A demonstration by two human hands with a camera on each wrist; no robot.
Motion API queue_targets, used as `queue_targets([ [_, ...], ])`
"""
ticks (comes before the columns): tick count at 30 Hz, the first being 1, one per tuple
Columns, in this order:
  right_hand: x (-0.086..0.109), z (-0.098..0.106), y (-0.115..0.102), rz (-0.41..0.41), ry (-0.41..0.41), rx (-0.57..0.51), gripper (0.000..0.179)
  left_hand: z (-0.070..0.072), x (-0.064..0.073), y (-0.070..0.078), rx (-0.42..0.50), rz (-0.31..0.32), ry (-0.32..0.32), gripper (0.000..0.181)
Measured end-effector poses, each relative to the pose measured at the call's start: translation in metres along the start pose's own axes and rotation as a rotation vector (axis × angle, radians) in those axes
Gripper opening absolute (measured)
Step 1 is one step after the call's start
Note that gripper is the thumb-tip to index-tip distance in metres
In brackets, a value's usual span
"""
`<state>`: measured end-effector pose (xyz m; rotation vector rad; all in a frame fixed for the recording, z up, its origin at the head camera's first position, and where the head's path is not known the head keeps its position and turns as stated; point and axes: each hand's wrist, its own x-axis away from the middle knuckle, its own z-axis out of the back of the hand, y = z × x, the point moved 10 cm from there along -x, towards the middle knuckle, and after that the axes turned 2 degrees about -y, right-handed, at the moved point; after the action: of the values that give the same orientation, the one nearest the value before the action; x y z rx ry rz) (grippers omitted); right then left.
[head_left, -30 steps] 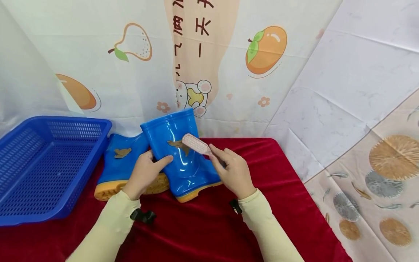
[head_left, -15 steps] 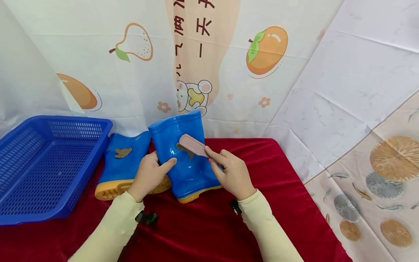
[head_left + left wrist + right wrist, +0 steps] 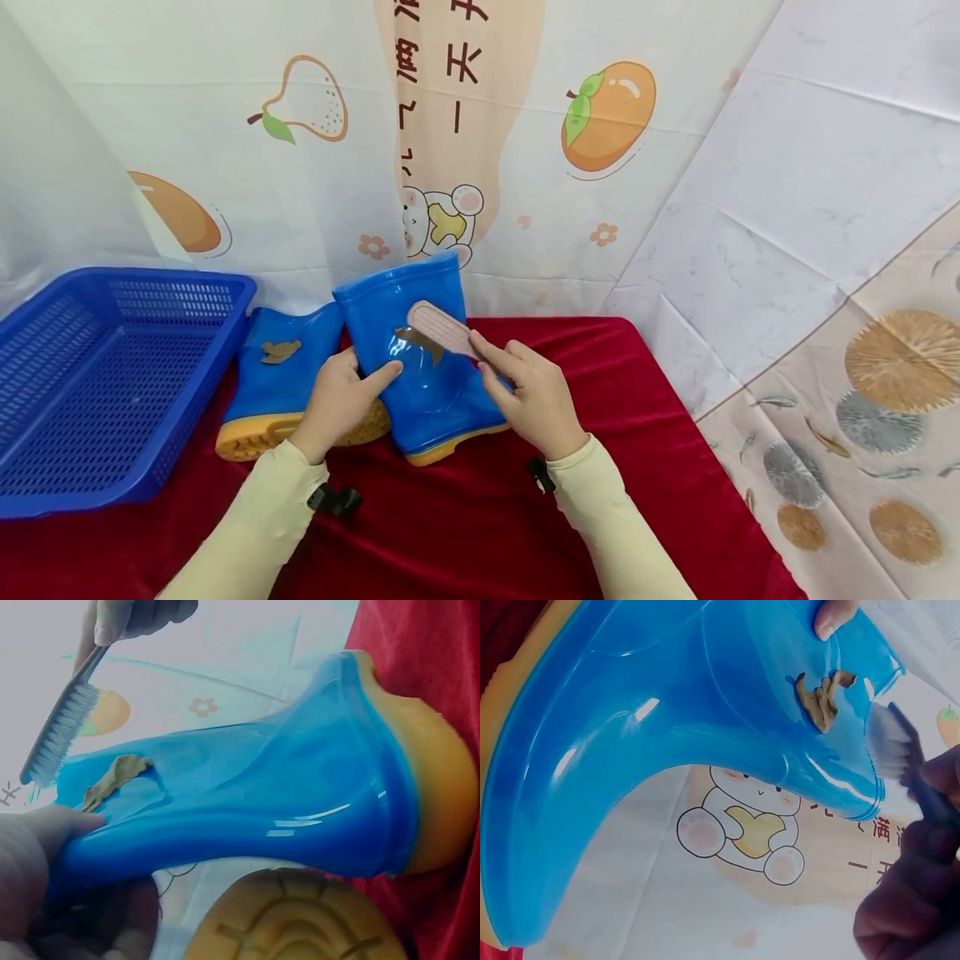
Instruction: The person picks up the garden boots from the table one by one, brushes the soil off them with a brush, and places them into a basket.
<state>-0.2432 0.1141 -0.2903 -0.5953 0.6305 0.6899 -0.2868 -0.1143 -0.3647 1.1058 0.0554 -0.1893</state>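
A blue rain boot (image 3: 435,387) with a yellow sole leans on the red cloth in the head view, its shaft raised. My left hand (image 3: 347,407) grips the shaft's left edge, thumb on the outer face and fingers tucked behind. On the shaft lies a brown, mud-like patch (image 3: 116,780), curled at its edges. Pinched by its handle, a scrub brush (image 3: 442,327) extends from my right hand (image 3: 536,398) and partly covers the patch in the head view. The right wrist view places its bristles (image 3: 889,742) near the boot's top edge, beside the patch.
A second blue boot (image 3: 288,379) lies behind my left hand, with a similar brown patch (image 3: 281,351). Farther left stands a blue plastic basket (image 3: 112,408). A printed curtain (image 3: 525,167) hangs behind the red-covered table (image 3: 600,375).
The held boot and left hand have shifted slightly right over the second. The brush has moved a little left and changed its tilt; at the last half second it rose slightly.
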Motion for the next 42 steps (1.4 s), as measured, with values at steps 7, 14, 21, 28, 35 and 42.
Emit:
queue_targets([
  [7,0.000,-0.010,-0.002,0.024,-0.043,0.043,0.051,-0.005,0.002,0.004,-0.033,0.002,-0.112,0.067],
  [14,0.001,-0.010,0.001,-0.009,-0.037,0.059,0.050,-0.003,0.002,0.000,0.034,0.046,-0.162,0.072],
  [21,0.002,-0.011,0.005,-0.043,-0.053,0.053,0.050,0.001,0.001,-0.003,0.066,0.051,-0.069,0.059],
  [28,0.001,-0.008,0.002,-0.013,-0.040,0.056,0.048,0.000,0.001,0.000,0.043,0.030,-0.044,0.059],
  [35,0.001,-0.008,0.003,-0.014,-0.035,0.048,0.049,-0.015,-0.001,-0.010,0.227,0.096,-0.153,0.074],
  [42,0.001,-0.006,0.004,-0.020,-0.042,0.091,0.043,-0.019,-0.001,-0.009,0.311,0.097,-0.175,0.076],
])
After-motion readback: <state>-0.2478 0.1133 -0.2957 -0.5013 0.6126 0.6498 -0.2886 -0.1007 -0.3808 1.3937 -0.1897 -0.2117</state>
